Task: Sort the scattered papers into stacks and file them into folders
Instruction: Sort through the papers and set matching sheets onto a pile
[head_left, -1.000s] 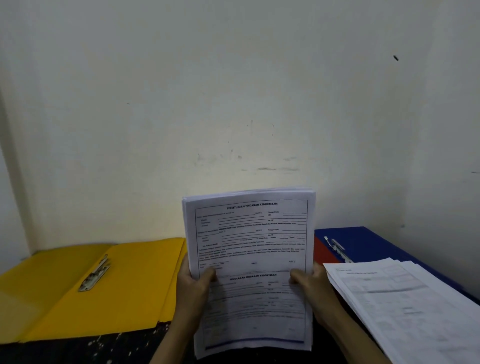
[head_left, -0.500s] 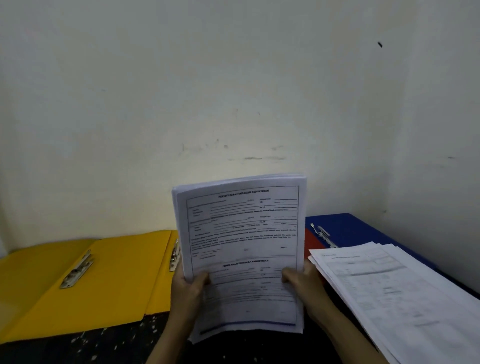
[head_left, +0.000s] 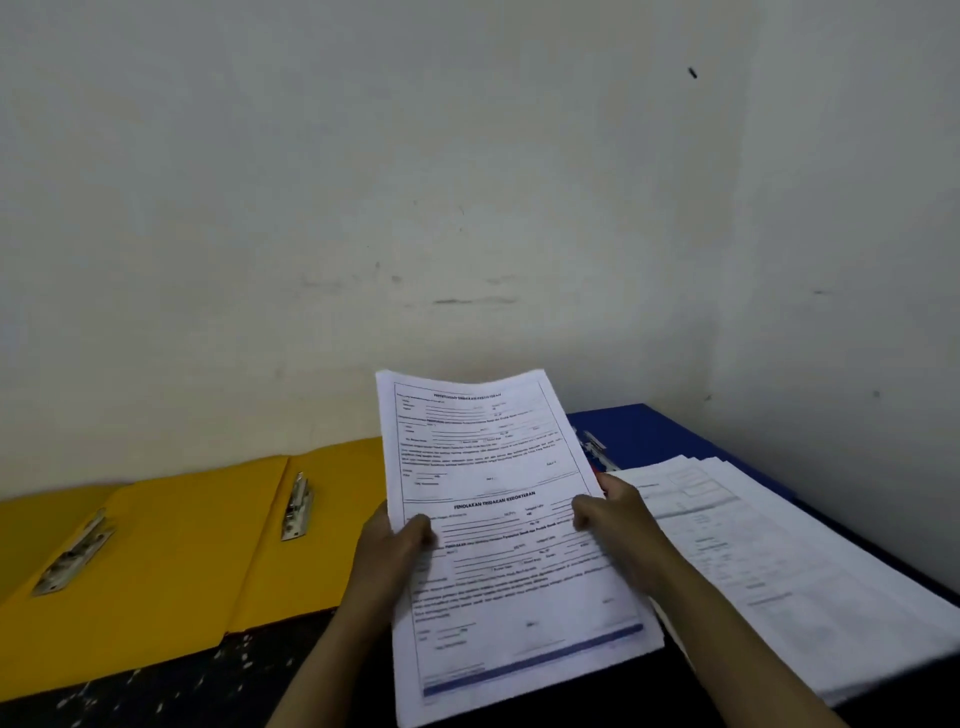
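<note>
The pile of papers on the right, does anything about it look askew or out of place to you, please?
Yes. The pile of papers is fanned, its sheets slid apart at the far corner instead of squared, and it lies over the blue folder. The held stack, gripped by the left hand and right hand, looks even.

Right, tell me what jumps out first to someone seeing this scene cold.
First, the stack of printed forms held up in the middle, the left hand and right hand gripping its two sides. Next, two yellow folders lying open on the left, each with a metal clip. On the right, another pile of papers rests over a blue folder.
</note>
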